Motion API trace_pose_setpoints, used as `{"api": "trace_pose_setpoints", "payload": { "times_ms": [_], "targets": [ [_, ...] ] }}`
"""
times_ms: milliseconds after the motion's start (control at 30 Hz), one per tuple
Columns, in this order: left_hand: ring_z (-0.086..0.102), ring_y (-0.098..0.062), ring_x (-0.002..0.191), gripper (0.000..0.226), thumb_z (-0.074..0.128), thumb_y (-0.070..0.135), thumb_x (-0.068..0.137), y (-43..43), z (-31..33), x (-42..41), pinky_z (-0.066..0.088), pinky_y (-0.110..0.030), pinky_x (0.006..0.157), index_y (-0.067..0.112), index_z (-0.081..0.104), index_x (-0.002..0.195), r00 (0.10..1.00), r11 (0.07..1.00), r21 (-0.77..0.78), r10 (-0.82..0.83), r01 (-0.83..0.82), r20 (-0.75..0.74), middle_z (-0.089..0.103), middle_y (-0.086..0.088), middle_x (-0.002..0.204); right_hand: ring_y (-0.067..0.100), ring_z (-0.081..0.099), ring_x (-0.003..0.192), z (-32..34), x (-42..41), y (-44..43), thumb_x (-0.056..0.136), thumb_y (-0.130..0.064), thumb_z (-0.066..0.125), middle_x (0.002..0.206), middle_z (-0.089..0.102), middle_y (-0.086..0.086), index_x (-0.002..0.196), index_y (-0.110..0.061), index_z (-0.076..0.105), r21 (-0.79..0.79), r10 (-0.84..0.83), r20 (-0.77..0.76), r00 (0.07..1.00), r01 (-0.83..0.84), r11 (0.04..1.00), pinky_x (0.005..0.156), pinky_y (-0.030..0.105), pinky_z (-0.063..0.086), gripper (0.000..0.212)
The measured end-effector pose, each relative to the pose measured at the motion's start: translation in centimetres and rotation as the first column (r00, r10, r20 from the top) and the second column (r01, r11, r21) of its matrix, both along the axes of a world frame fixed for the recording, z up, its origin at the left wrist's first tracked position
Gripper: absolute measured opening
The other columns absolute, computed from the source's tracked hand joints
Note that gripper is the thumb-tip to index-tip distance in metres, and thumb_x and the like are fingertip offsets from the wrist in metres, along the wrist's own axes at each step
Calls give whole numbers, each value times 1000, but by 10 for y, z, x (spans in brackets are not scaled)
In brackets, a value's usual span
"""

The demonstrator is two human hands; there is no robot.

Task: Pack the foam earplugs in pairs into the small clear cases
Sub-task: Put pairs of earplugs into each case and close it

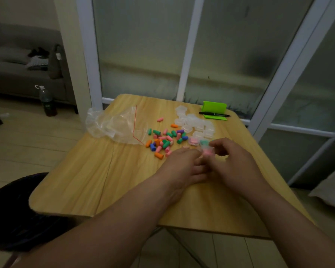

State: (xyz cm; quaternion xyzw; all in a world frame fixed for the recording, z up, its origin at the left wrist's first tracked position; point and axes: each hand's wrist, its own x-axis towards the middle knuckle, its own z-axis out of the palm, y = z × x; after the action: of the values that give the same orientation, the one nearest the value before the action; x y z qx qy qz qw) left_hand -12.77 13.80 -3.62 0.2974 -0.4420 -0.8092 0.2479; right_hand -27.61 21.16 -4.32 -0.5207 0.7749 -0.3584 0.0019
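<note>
Grips first: the left grip (182, 165) and the right grip (234, 163) are met just right of centre frame. A small clear case (207, 153) with pink showing inside is pinched between their fingertips, just above the desk (104, 180). Whether the lid is down cannot be told through the blur.

Two filled cases (194, 141), one pink and one green, are parked just beyond the knuckles. At centre frame loose earplugs (163, 141) are scattered, with an empty-case pile (195, 122) behind them to the right and a plastic bag (114, 124) to the left.

Closing up this pair looks to be the step in hand, with a good share of the job left. Next, a firm squeeze to snap the lid is called for. Then the case is to be set beside the filled ones and two matching plugs picked.
</note>
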Motion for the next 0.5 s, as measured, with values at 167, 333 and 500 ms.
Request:
{"api": "trace_pose_setpoints", "payload": {
  "times_ms": [167,333,500],
  "targets": [
    [79,-28,93,29,53,18,105,-14,2,3,63,-40,88,4,57,130,990,988,73,138,-138,3,75,-18,110,12,63,101,-15,-48,-14,93,-39,74,116,69,-5,127,-25,66,66,-213,16,977,212,975,84,34,51,38],
    [77,-24,75,28,55,13,102,-21,4,6,64,-37,78,4,59,129,982,977,102,189,-186,-24,74,-12,89,14,65,100,-22,-67,-35,95,-41,73,117,71,-4,130,-25,67,82,-235,6,972,234,969,80,33,50,39],
    [75,-25,76,17,55,14,103,-32,9,8,63,-37,79,3,64,112,972,968,112,232,-225,-47,75,-9,78,16,66,105,-25,-67,-51,94,-40,75,122,71,-4,134,-26,68,76,-215,14,976,214,974,85,35,53,43]
  ]
}}
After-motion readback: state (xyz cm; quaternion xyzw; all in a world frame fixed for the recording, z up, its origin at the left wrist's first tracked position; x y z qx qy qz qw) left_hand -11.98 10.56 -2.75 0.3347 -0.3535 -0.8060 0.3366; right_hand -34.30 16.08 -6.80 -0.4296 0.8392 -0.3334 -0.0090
